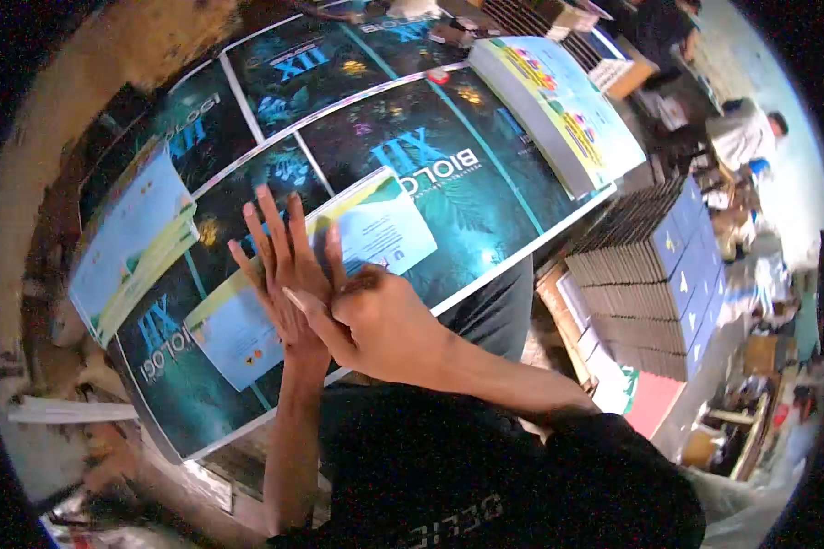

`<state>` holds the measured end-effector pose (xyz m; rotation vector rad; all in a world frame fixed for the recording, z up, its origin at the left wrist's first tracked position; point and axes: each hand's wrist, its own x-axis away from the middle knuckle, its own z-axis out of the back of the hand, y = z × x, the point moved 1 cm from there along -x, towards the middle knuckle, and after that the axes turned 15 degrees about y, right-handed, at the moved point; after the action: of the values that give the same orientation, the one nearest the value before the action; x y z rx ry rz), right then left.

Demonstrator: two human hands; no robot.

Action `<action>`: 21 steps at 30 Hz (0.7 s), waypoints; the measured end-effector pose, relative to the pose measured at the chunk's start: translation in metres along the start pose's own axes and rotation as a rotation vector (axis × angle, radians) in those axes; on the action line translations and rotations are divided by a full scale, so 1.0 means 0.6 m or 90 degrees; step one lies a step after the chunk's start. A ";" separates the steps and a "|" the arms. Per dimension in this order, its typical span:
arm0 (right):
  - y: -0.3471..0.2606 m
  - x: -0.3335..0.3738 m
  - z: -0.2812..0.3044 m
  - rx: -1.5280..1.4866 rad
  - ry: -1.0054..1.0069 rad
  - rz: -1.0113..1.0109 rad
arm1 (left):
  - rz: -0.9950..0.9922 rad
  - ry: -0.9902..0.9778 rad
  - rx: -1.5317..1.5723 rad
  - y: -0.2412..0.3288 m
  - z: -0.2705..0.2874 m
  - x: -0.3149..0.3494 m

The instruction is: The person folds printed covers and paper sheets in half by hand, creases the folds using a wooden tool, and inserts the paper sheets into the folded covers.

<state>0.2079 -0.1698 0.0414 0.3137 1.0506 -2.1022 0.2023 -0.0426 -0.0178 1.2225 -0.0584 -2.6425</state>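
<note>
My left hand point(291, 288) lies flat with its fingers spread, pressing on a folded-looking light blue and green printed sheet point(389, 220). Over its wrist side sits my right hand point(384, 316), fingers curled in and thumb stretched across the back of the left hand. Whatever the right fingers may hold is hidden. The printed sheet runs out on both sides of my hands. Beneath it is a large dark teal sheet point(485, 215) printed with several book covers, covering the work surface.
A thick stack of blue and yellow printed sheets point(568, 110) stands at the far right corner. Similar sheets point(137, 242) lie at the left. Tall blue-covered stacks point(650, 274) stand on the right. Another person's blurred arm point(146, 485) shows lower left; a person point(742, 137) is farther off.
</note>
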 end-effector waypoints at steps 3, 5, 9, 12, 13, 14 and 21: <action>0.029 -0.047 0.057 -0.216 -0.040 -0.199 | -0.028 -0.044 -0.004 0.003 0.011 -0.004; 0.043 -0.084 0.107 -0.270 0.064 -0.197 | -0.045 -0.062 -0.036 -0.003 0.013 -0.002; 0.034 -0.081 0.159 -0.300 0.144 -0.181 | -0.049 -0.087 -0.076 0.006 0.013 -0.008; 0.081 -0.054 0.098 -0.227 0.197 -0.187 | -0.071 -0.101 -0.086 0.020 0.016 -0.015; 0.091 -0.043 0.093 -0.218 0.189 -0.184 | -0.083 -0.105 -0.094 0.024 0.017 -0.018; 0.092 -0.038 0.090 -0.210 0.181 -0.182 | -0.091 -0.107 -0.099 0.020 0.015 -0.016; 0.125 -0.068 0.110 -0.345 0.035 -0.275 | -0.077 -0.171 -0.039 0.011 -0.003 -0.006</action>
<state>0.2971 -0.2281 0.0604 -0.1381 1.7890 -2.0673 0.2071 -0.0484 -0.0154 0.8708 0.0540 -2.8741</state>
